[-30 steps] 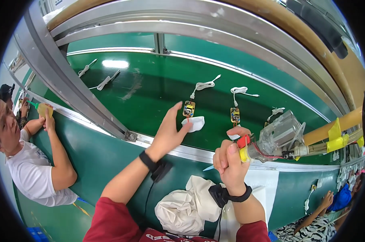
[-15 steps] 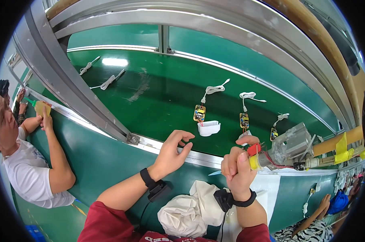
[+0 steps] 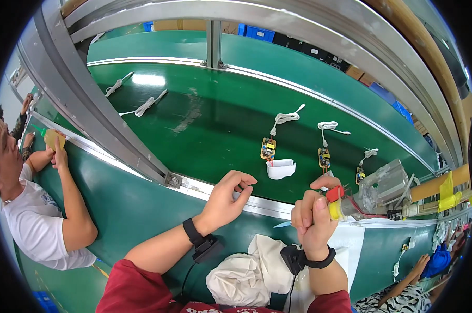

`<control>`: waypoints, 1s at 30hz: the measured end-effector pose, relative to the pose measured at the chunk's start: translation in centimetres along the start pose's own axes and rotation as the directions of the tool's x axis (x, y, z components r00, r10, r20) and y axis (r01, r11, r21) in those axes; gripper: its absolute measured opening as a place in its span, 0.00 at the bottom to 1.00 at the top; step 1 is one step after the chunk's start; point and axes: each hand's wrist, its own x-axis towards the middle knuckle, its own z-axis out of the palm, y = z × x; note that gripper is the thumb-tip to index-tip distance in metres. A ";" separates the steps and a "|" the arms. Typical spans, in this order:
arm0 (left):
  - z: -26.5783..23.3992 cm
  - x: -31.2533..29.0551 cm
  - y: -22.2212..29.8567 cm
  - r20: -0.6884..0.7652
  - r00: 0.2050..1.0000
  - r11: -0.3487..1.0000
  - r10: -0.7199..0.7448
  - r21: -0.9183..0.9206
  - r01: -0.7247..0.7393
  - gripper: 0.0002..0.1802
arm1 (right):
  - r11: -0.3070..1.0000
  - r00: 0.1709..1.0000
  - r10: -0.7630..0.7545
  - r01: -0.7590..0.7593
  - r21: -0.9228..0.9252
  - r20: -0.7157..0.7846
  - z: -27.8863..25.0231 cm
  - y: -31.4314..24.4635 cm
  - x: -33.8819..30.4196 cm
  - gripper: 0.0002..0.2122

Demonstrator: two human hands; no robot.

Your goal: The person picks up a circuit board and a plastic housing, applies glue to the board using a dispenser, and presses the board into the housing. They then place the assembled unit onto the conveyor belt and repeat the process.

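Observation:
My left hand (image 3: 225, 201) hovers over the near metal rail, fingers curled, thumb apart from them, with nothing I can make out in the gap. My right hand (image 3: 314, 214) is closed beside a clear-bodied device (image 3: 384, 185) with a red switch and yellow tape; what it grips is hidden. A thin blue pointed tip (image 3: 283, 225) shows at the fist's left side. Ahead on the green surface lies a circuit board (image 3: 268, 149), wired to a white plastic housing (image 3: 281, 169) and a white cable (image 3: 287, 118). Another circuit board (image 3: 324, 158) lies to the right, its lower end near my right fingers.
A metal post (image 3: 105, 99) and overhead beam (image 3: 277, 23) frame the workspace. White cloth (image 3: 246, 276) lies near my body. Further left, a person (image 3: 43, 214) holds a yellow bottle (image 3: 54, 140). Coiled cables (image 3: 144, 106) lie at far left; a third board (image 3: 360, 175) sits right.
The boards, housing and cables have shifted right across the green surface. My hands have moved slightly right, keeping much the same pose. Blue bins and boxes now show beyond the far panel.

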 end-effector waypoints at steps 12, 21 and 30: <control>-1.0 -0.2 -0.6 0.055 0.998 1.000 -0.021 0.010 0.021 0.08 | 1.000 1.000 0.013 -0.013 0.000 -0.002 0.9 0.5 0.1 0.15; -1.7 -0.4 -0.7 0.071 0.997 0.999 -0.032 0.010 0.031 0.08 | 1.000 1.000 0.014 -0.014 0.006 0.010 1.6 0.8 0.2 0.15; -2.4 -0.4 -1.0 0.086 0.996 1.000 -0.024 0.020 0.023 0.07 | 1.000 1.000 0.007 -0.008 0.012 0.027 2.2 1.1 0.3 0.14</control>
